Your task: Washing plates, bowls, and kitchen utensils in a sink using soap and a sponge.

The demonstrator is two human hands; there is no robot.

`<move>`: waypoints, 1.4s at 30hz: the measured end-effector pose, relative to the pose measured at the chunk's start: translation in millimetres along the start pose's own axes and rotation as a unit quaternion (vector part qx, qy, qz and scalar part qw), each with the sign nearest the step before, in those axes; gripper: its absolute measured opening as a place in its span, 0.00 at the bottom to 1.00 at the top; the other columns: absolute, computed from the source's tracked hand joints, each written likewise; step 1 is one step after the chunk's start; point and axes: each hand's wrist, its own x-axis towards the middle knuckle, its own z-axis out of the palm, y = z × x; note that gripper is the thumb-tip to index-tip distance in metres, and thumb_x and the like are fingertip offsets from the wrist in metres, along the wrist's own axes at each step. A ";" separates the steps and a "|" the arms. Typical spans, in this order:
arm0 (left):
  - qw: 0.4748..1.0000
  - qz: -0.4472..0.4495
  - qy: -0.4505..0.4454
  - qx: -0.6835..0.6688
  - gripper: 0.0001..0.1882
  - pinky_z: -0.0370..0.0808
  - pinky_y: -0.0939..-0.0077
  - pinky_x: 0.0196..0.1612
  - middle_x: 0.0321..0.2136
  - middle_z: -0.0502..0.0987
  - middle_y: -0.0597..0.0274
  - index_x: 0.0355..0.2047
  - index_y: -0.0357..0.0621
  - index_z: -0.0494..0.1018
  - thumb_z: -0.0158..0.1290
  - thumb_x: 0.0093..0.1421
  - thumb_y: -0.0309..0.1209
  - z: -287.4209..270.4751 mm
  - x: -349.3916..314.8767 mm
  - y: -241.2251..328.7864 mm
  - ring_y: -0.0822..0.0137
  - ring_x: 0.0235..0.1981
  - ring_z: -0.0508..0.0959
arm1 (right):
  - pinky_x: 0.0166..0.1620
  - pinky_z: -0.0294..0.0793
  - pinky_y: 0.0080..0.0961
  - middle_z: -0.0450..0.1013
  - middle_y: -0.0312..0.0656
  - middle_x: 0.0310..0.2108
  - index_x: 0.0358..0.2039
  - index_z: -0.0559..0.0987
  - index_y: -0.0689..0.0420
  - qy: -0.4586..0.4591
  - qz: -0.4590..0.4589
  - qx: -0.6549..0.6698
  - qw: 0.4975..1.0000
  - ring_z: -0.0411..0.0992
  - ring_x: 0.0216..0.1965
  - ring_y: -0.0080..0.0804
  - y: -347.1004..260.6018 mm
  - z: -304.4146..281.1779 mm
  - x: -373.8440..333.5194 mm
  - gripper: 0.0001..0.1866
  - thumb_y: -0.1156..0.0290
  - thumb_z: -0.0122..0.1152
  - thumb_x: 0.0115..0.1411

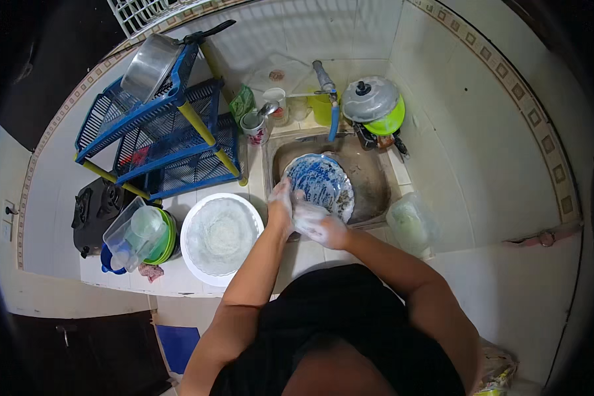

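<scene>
A blue-and-white patterned plate (320, 179) with a scalloped pale rim sits tilted over the sink (369, 173), streaked with suds. My left hand (280, 203) is at the plate's near left rim, its fingers closed against the edge. White foam coats my right hand (318, 221), which lies across the near rim close to the left hand. Its fingers are bent inward, and the lather hides whatever is in them. Above the sink's far side hangs a blue hose (334, 124) on a grey tap (323, 77).
Left of the sink stands a white basin (222, 239) of cloudy water. Beyond it are a blue rack (171, 148), stacked green bowls (168, 235) and a black stove (98, 214). Mugs (255, 127), a lidded pot (371, 99) and a clear tub (409, 223) surround the sink.
</scene>
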 end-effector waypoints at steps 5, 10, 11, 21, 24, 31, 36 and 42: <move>0.994 0.048 -0.008 0.093 0.20 0.72 0.78 0.20 0.26 0.73 0.59 0.46 0.42 0.69 0.40 0.63 0.44 9.3 -12.7 6.4 0.72 0.22 0.72 | 0.53 0.62 0.45 0.65 0.46 0.51 0.37 0.76 0.54 -0.010 0.065 -0.190 0.980 0.63 0.52 0.47 28.7 -53.6 -19.4 0.15 0.71 0.57 0.45; 0.977 0.060 -0.053 0.198 0.21 0.68 0.80 0.16 0.24 0.73 0.60 0.42 0.41 0.71 0.42 0.62 0.46 34.5 -32.1 20.8 0.75 0.16 0.69 | 0.56 0.57 0.45 0.60 0.47 0.55 0.45 0.72 0.54 0.119 0.107 -0.309 0.938 0.57 0.55 0.52 34.0 -43.1 26.1 0.18 0.72 0.52 0.51; 0.977 0.062 -0.050 0.198 0.21 0.68 0.80 0.16 0.24 0.73 0.60 0.42 0.41 0.71 0.42 0.62 0.46 29.7 -25.8 14.6 0.75 0.16 0.69 | 0.58 0.56 0.43 0.61 0.47 0.53 0.47 0.71 0.54 0.096 0.074 -0.264 0.957 0.58 0.55 0.52 29.6 -39.0 37.2 0.20 0.72 0.52 0.51; 0.988 0.117 0.032 0.094 0.19 0.69 0.76 0.13 0.23 0.72 0.59 0.42 0.38 0.70 0.43 0.62 0.42 16.9 -16.2 18.4 0.69 0.12 0.70 | 0.56 0.59 0.43 0.67 0.47 0.48 0.37 0.75 0.62 0.166 0.085 -0.354 0.916 0.62 0.51 0.46 55.9 -61.0 33.0 0.14 0.73 0.48 0.51; 0.987 0.129 0.056 0.083 0.18 0.69 0.76 0.13 0.24 0.72 0.57 0.43 0.40 0.70 0.42 0.62 0.41 19.6 -10.1 15.1 0.70 0.12 0.70 | 0.56 0.58 0.43 0.66 0.51 0.48 0.40 0.74 0.63 0.138 0.213 -0.447 0.858 0.61 0.52 0.51 46.0 -17.6 5.1 0.16 0.73 0.47 0.51; 0.956 0.261 0.045 0.123 0.24 0.67 0.77 0.40 0.34 0.74 0.57 0.38 0.32 0.71 0.38 0.64 0.44 14.7 9.8 -9.5 0.67 0.36 0.72 | 0.59 0.53 0.47 0.57 0.59 0.54 0.49 0.68 0.63 0.119 0.073 -0.058 0.989 0.56 0.53 0.64 9.5 5.0 35.0 0.24 0.73 0.50 0.49; 0.981 0.149 0.032 0.121 0.25 0.68 0.77 0.37 0.32 0.74 0.59 0.38 0.34 0.72 0.38 0.63 0.47 34.2 -18.9 7.0 0.70 0.33 0.71 | 0.59 0.52 0.47 0.56 0.58 0.56 0.50 0.67 0.64 0.225 0.186 -0.253 0.922 0.53 0.56 0.65 26.7 -19.1 66.9 0.25 0.71 0.51 0.49; 0.990 0.026 -0.029 -0.133 0.27 0.71 0.75 0.39 0.37 0.73 0.58 0.47 0.37 0.66 0.39 0.62 0.49 24.1 -10.3 5.4 0.66 0.35 0.73 | 0.59 0.51 0.47 0.58 0.59 0.53 0.47 0.67 0.66 0.118 0.049 -0.098 0.987 0.55 0.56 0.60 16.3 18.0 41.2 0.23 0.70 0.53 0.50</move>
